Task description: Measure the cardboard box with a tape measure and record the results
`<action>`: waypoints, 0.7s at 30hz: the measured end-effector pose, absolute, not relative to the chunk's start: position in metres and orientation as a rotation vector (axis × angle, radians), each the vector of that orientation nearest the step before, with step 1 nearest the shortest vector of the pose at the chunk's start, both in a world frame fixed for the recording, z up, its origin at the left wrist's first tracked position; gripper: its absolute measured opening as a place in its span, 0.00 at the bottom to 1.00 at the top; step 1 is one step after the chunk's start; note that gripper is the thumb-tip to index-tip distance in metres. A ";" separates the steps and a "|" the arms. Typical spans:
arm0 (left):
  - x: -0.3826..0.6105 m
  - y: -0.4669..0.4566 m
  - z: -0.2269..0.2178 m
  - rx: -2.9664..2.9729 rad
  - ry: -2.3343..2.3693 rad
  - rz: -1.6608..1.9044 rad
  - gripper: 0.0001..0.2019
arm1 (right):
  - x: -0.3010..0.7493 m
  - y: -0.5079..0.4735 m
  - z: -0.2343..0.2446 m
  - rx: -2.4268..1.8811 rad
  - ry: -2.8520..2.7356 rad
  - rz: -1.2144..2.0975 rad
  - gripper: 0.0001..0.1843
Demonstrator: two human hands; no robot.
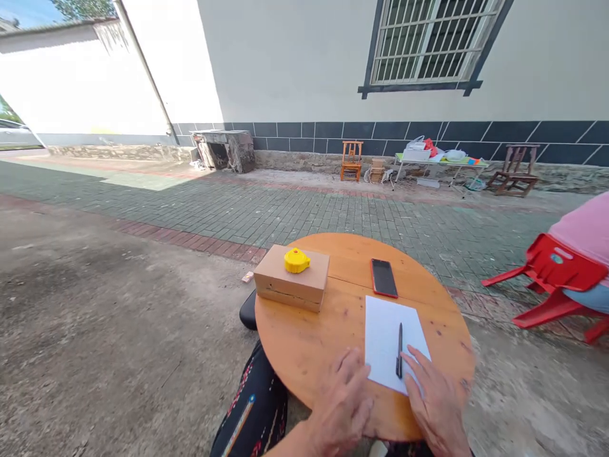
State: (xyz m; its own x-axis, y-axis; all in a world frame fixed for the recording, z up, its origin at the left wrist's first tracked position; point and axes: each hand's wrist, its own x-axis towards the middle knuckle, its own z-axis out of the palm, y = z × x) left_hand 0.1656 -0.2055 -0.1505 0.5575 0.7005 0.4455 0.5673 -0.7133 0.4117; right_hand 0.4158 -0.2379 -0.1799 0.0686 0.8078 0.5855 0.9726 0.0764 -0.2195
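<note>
Bottom centre, my left hand [343,397] is loose and empty at the white paper's [380,330] left edge; my right hand [434,397], open, lies over it beside the black pen [399,350]. Paper's out, pen not yet picked up; beyond, mid-frame, a yellow tape measure [295,261] sits untouched on the cardboard box [290,295].

Can count one left hand [339,398], one right hand [432,397], one pen [399,350], one sheet [382,339], one phone [384,277], one box [290,294], one tape measure [295,261] and two worktops [309,346]. Beyond, can count one window [431,41], three chairs [351,167], one person [587,222] and, too small to tell surely, perhaps one stool [377,170].
</note>
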 end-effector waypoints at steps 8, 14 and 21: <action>0.039 -0.082 -0.117 1.744 1.627 1.624 0.26 | 0.377 -0.190 -0.146 -1.693 -1.487 0.193 0.22; 0.010 -0.002 -0.104 1.357 1.483 1.461 0.24 | 0.299 -0.111 -0.105 -1.601 -1.201 0.773 0.36; 0.041 -0.044 -0.110 1.258 1.368 1.435 0.26 | 0.264 -0.106 -0.086 -1.553 -1.175 0.855 0.37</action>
